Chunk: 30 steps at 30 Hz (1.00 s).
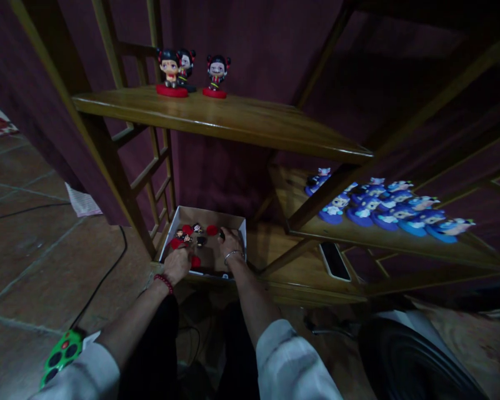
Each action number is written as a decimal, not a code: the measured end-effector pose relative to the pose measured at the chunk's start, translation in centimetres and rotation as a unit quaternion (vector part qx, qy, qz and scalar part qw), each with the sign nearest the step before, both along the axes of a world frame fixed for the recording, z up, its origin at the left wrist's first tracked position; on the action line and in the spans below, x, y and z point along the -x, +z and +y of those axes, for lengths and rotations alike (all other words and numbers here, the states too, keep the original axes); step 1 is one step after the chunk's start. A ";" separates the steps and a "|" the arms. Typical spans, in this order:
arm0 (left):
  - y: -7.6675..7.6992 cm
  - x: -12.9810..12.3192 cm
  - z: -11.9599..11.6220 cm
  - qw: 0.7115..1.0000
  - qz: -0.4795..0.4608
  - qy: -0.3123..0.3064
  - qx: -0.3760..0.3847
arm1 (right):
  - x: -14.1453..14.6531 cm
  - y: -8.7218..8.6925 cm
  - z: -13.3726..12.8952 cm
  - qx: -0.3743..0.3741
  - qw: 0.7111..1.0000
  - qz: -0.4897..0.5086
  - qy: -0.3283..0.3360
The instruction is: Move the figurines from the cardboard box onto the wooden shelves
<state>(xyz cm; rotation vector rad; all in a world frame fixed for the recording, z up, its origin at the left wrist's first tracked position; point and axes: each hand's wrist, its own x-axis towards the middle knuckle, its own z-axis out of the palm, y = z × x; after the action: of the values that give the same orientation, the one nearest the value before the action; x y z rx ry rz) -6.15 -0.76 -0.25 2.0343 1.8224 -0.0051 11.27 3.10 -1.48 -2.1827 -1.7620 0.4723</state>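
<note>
An open cardboard box (210, 211) with white outer walls stands on the lowest shelf. Inside lie red round bases (212, 229) and several small black-haired figurine pieces (197, 228). My left hand (178, 265), with a red bead bracelet, reaches over the front left corner, its fingers bent close to a red base; what they hold, if anything, is hidden. At the right side of the box is my right hand (232, 243), wearing a silver bangle. Its fingers are closed around a small dark piece (221, 235), too dim to name exactly.
On the upper shelf (233, 114) stand three black-haired figurines (216, 72). Rows of blue-purple figurines (366, 208) fill the right shelf. Below them lies a phone (334, 261). A green power strip (62, 355) with its cable is on the tiled floor, and a black round seat (412, 361) sits lower right.
</note>
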 end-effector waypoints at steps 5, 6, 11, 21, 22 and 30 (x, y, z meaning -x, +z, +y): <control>-0.7 -0.1 0.2 1.000 0.000 0.004 -0.018 | -0.1 -0.3 0.9 0.019 1.000 -0.013 -0.002; -0.7 -0.1 0.2 1.000 -0.002 0.010 -0.014 | 0.0 -0.4 1.0 0.026 1.000 -0.012 -0.005; -0.9 -0.3 0.5 0.999 0.001 0.031 -0.009 | 0.0 -0.5 1.4 0.055 0.998 -0.007 -0.024; -0.5 -0.7 0.8 1.000 0.017 0.016 -0.007 | -0.9 -0.8 0.5 0.047 0.999 0.014 0.006; -0.5 -0.8 0.9 1.000 0.021 0.015 -0.004 | -1.0 -1.0 0.5 0.047 0.999 0.022 0.015; 0.3 -1.7 0.9 0.999 0.039 -0.020 0.025 | -1.0 -1.4 0.4 0.053 0.992 0.113 0.035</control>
<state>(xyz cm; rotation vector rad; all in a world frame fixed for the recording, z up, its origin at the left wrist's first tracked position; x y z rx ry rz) -4.47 0.10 0.05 2.0611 1.8087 -0.1412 12.26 3.46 -2.84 -2.0468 -1.7278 0.8132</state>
